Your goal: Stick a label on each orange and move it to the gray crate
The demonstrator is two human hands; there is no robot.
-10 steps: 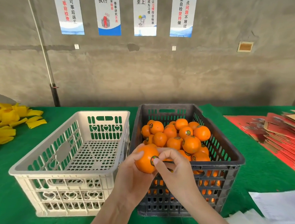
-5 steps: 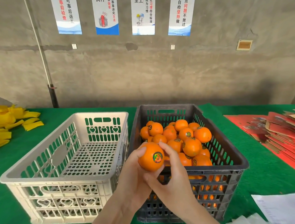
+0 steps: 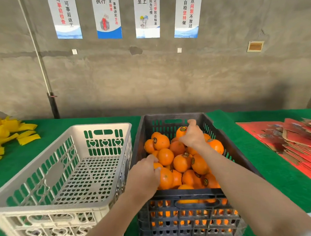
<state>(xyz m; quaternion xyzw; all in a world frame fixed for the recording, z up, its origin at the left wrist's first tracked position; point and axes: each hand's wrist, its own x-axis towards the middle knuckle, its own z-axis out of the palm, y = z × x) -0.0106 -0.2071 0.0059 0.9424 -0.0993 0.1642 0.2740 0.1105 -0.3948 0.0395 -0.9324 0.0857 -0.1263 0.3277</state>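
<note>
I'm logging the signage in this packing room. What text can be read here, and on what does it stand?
Leftmost poster: "事前检查", "不可事后返工"
Second poster: "执行", "追求效率", "事事讲究方法"
Third poster: "至上", "成为习惯", "让习惯符合标准"; its top is cut off.
Rightmost poster: "一点问题不放过", "质量自检坚持做"
Labels on the oranges: too small to read.
Red cardboard: print too blurred to read.

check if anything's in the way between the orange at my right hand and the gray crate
Nothing visible does. The right hand and the labelled orange are already inside the gray crate, at its far end.
</note>
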